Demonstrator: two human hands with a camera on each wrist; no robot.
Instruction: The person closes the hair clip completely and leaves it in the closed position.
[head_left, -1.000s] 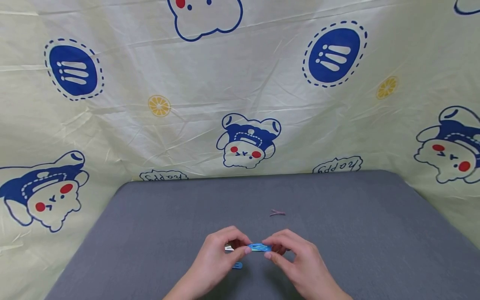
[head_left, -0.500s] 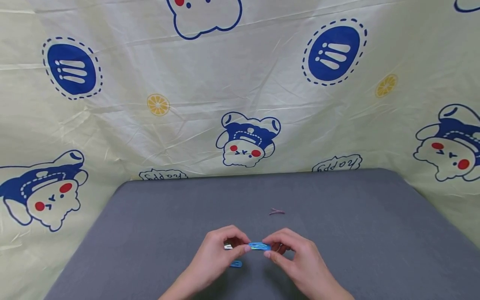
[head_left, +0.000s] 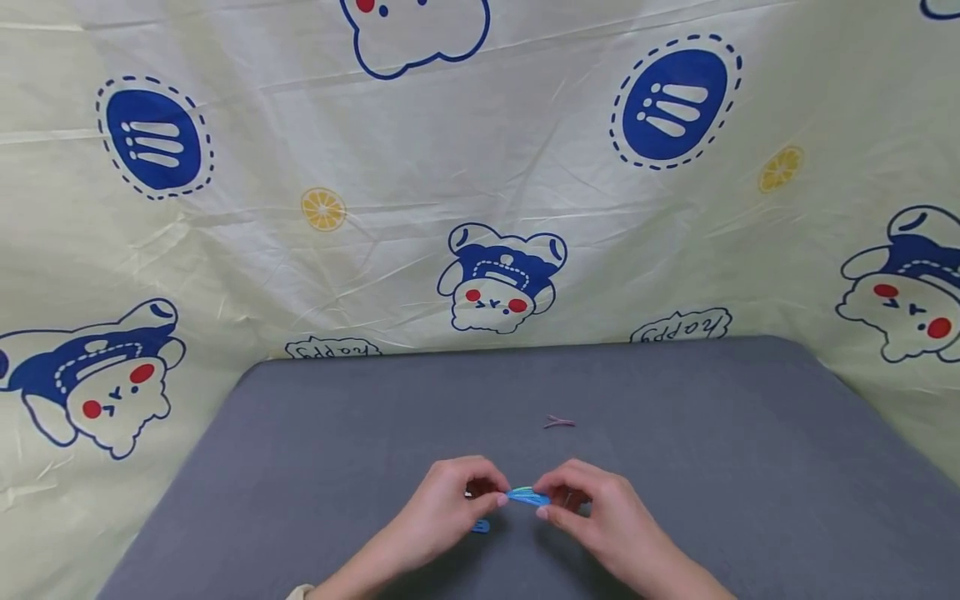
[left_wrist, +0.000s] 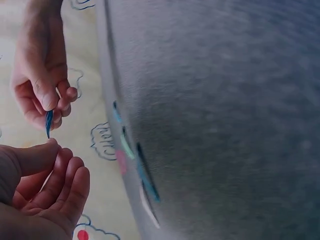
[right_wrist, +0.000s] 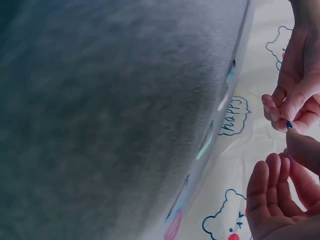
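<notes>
A blue snap hair clip (head_left: 528,497) is held in the air above the table, between both hands. The left hand (head_left: 459,504) pinches its left end with thumb and index finger. My right hand (head_left: 603,508) pinches the right end the same way. Part of another blue hair clip (head_left: 481,527) lies on the table below the left hand, which hides the rest of it. In the left wrist view a green clip (left_wrist: 127,143), a long blue clip (left_wrist: 147,172) and a white clip (left_wrist: 149,207) lie on the tabletop.
A thin pinkish Y-shaped piece (head_left: 559,422) lies farther back on the grey table (head_left: 360,425). A pink piece (right_wrist: 173,225) shows near the table's edge in the right wrist view. Behind the table hangs a pale printed cloth (head_left: 390,167).
The clip between the hands has tilted, its right end now lower, and a green strip shows along its top. Both hands have shifted slightly right in view and keep their pinch.
</notes>
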